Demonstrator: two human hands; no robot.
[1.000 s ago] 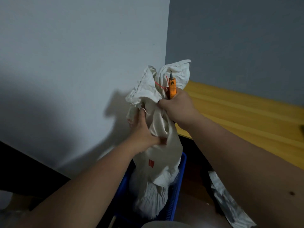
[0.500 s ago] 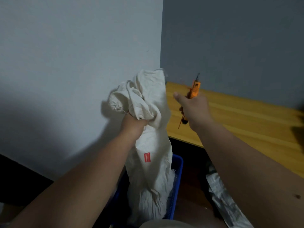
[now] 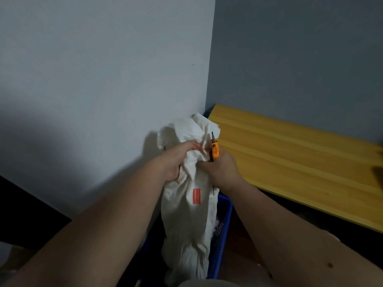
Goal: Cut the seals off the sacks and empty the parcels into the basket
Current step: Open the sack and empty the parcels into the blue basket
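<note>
A white cloth sack (image 3: 187, 222) with a small red label stands upright in the blue basket (image 3: 222, 220). My left hand (image 3: 173, 160) grips the sack's bunched neck from the left. A thin red seal (image 3: 200, 147) runs across the neck between my hands. My right hand (image 3: 220, 170) holds an orange utility knife (image 3: 214, 149) upright against the right side of the neck, its blade tip pointing up right by the red seal. The sack's contents are hidden.
A yellow wooden tabletop (image 3: 300, 162) runs along the grey wall on the right. A pale wall corner stands behind the sack. A dark panel (image 3: 24, 214) sits low on the left.
My right hand has brought the knife back from the right to the sack's neck. The sack and my left hand have dropped lower, and the red seal now shows between my hands.
</note>
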